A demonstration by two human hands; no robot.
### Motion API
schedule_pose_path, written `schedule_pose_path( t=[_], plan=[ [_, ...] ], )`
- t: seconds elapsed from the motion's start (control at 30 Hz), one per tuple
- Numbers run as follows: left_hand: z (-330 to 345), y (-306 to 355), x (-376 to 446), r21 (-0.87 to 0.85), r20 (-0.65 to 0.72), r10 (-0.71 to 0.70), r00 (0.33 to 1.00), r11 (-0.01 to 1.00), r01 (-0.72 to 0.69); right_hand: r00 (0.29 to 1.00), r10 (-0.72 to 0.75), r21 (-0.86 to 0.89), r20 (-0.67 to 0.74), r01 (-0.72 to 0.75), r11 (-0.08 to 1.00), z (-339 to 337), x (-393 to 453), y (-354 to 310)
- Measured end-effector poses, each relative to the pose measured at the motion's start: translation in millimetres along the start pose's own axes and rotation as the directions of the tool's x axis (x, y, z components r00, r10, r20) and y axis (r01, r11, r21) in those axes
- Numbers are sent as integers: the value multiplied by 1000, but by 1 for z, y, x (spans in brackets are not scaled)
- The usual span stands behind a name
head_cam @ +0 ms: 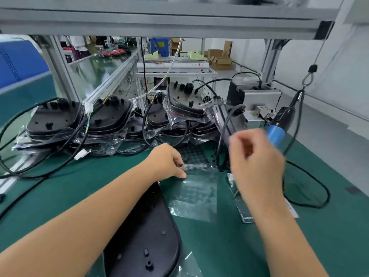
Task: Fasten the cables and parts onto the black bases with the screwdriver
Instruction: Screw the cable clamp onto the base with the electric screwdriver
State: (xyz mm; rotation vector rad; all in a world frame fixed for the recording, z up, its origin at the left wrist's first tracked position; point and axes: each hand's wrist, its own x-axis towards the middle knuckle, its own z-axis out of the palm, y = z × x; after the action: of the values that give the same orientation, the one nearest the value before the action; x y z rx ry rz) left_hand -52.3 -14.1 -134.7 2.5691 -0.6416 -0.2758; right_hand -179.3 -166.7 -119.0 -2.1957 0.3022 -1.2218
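While both hands work over the green bench [79, 188], entries run as follows.

Left hand [166, 160]: fingers curled, pinching the top edge of a clear flat plastic bag [196, 193] lying on the bench.
Right hand [257, 166]: raised above the bag, motion-blurred; whether it holds anything I cannot tell.
Black moulded plastic base [143, 236]: near edge of bench, under the left forearm, unfastened by the look of it.
Blue-collared electric screwdriver [279, 124]: hanging on its cord just beyond the right hand, untouched.
Stacked black bases with cables [79, 120]: far side of bench, in wrappers.
Step, as judged: drawing small parts from the bag.
Advice: keep the bag pinned flat; take one part; only then reach for the screwdriver.
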Motion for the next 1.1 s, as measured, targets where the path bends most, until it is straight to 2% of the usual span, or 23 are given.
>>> schedule_pose_path(
  t=[0.03, 0.1, 0.17, 0.2, 0.33, 0.43, 0.63, 0.83, 1.1],
  plan=[
    [0, 2, -2, 1, 2, 12, 1000, 1000, -12, 982, -54, 55, 180, 45, 997, 6, -4, -8],
    [0, 5, -7, 34, -1, 41, 999, 999, -41, 850, -113, -4, 515, 134, 991, 26, -9, -15],
    [1, 9, -11, 52, -19, 50, 999, 997, -49, 744, -118, -175, 658, 304, 936, 46, -13, -13],
    [1, 10, -13, 49, -29, 47, 998, 998, -45, 723, -89, -225, 685, 326, 918, 52, -12, -13],
    [-1, 8, -19, -25, -31, -16, 999, 1000, 15, 719, 5, -197, 695, 183, 963, 60, -7, -12],
    [-3, 6, -21, -155, -19, -51, 999, 987, 47, 693, 55, -174, 719, 103, 979, 59, -5, -11],
    [-2, 7, -23, -322, 3, -61, 998, 945, 59, 683, 83, -175, 726, 66, 982, 61, -8, -1],
    [-2, 2, -21, -358, 20, -53, 998, 932, 57, 733, 70, -168, 676, 61, 984, 62, -12, 1],
    [-1, -2, -18, -374, 61, -79, 995, 922, 96, 746, 82, -125, 661, 1, 992, 62, -14, 2]
  ],
)
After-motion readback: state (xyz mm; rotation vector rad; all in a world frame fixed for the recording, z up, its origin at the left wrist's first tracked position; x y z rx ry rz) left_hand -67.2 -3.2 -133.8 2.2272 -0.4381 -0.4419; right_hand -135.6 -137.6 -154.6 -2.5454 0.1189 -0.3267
